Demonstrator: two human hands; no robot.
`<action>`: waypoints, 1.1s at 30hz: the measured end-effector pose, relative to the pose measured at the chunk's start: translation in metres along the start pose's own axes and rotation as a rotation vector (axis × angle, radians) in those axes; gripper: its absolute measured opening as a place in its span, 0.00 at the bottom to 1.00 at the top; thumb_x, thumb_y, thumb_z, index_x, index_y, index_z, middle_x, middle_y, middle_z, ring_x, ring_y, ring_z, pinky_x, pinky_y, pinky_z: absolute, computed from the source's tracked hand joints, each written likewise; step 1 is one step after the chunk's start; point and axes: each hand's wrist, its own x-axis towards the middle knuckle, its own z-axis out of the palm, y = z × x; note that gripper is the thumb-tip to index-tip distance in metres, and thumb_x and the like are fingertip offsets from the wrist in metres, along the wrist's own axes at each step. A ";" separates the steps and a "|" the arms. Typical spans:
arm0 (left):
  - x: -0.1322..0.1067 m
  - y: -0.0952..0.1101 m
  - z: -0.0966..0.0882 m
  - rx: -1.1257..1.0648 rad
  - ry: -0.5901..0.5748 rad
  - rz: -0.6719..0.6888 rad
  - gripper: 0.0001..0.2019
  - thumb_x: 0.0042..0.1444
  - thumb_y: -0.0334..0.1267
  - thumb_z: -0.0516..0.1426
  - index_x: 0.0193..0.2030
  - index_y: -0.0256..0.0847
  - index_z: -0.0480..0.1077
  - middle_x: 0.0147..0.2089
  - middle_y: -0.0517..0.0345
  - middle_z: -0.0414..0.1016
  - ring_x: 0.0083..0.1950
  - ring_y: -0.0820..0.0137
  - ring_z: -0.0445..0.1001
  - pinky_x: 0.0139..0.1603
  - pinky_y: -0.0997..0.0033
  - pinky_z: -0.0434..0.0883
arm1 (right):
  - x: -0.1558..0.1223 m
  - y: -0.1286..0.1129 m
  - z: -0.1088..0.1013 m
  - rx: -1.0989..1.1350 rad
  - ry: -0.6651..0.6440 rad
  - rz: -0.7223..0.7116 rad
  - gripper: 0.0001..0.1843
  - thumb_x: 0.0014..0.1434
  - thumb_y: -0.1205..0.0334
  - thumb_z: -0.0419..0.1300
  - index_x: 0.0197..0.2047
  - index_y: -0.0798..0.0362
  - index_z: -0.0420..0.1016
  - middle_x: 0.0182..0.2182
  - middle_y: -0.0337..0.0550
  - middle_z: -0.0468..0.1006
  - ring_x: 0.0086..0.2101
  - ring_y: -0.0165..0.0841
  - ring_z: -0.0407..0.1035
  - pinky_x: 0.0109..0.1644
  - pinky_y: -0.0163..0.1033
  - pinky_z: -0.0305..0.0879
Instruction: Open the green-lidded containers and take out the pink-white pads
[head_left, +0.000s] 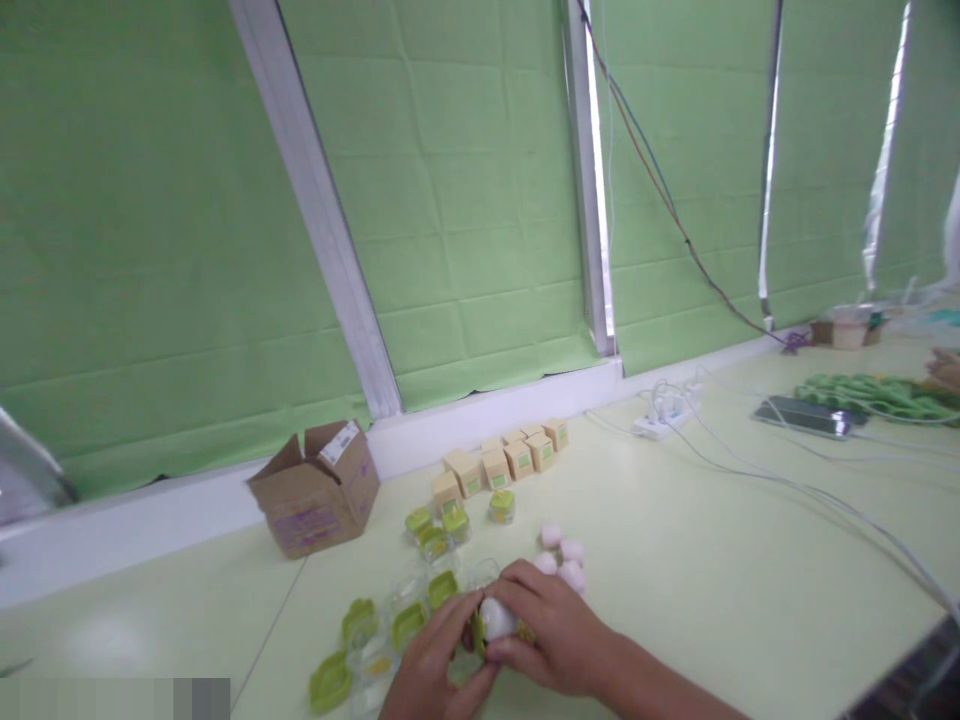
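Near the bottom middle, my left hand [441, 655] is closed around the edge of a small green plastic piece [478, 632], partly hidden by the fingers. My right hand [546, 628] is wrapped around a white rounded piece [497, 620], which sits against the green piece. Between the two hands the pieces touch; how they fit together is hidden. Left of my hands lie several green lids [409, 626] and clear plastic cups [375, 655]. Just beyond my right hand are several pale pink egg-shaped pieces [572, 552].
Green-topped clear containers [502, 506] stand behind the loose parts, with rows of small tan boxes [517, 458] further back. An open cardboard box [319, 490] is at the left. Cables run from a white power strip [666, 415] past a phone [802, 415]; another person's hand [945, 368] shows at far right.
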 end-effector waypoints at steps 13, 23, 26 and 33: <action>-0.002 0.001 -0.002 0.065 0.030 -0.047 0.24 0.46 0.34 0.64 0.52 0.42 0.71 0.47 0.49 0.80 0.45 0.60 0.80 0.44 0.66 0.79 | 0.004 0.021 -0.018 0.046 0.305 0.108 0.21 0.62 0.64 0.53 0.59 0.51 0.60 0.49 0.50 0.68 0.49 0.40 0.65 0.54 0.46 0.64; -0.003 0.005 -0.005 0.045 -0.023 -0.098 0.23 0.45 0.34 0.62 0.51 0.44 0.70 0.43 0.51 0.81 0.37 0.63 0.80 0.40 0.68 0.79 | -0.010 0.099 -0.049 -0.292 0.133 0.637 0.26 0.59 0.70 0.51 0.61 0.60 0.60 0.53 0.56 0.64 0.49 0.39 0.67 0.56 0.40 0.60; -0.003 0.004 -0.004 0.068 -0.012 -0.097 0.23 0.44 0.35 0.63 0.51 0.44 0.70 0.45 0.51 0.81 0.39 0.61 0.81 0.41 0.67 0.79 | -0.018 0.111 -0.051 -0.312 0.036 0.709 0.24 0.57 0.70 0.53 0.58 0.60 0.64 0.49 0.55 0.69 0.46 0.39 0.70 0.51 0.39 0.61; -0.004 0.003 -0.004 0.062 -0.025 -0.093 0.23 0.45 0.33 0.62 0.51 0.45 0.70 0.44 0.53 0.81 0.36 0.64 0.80 0.39 0.69 0.79 | -0.020 0.117 -0.049 -0.356 -0.118 0.783 0.14 0.59 0.67 0.52 0.47 0.57 0.72 0.43 0.53 0.73 0.45 0.40 0.70 0.45 0.39 0.59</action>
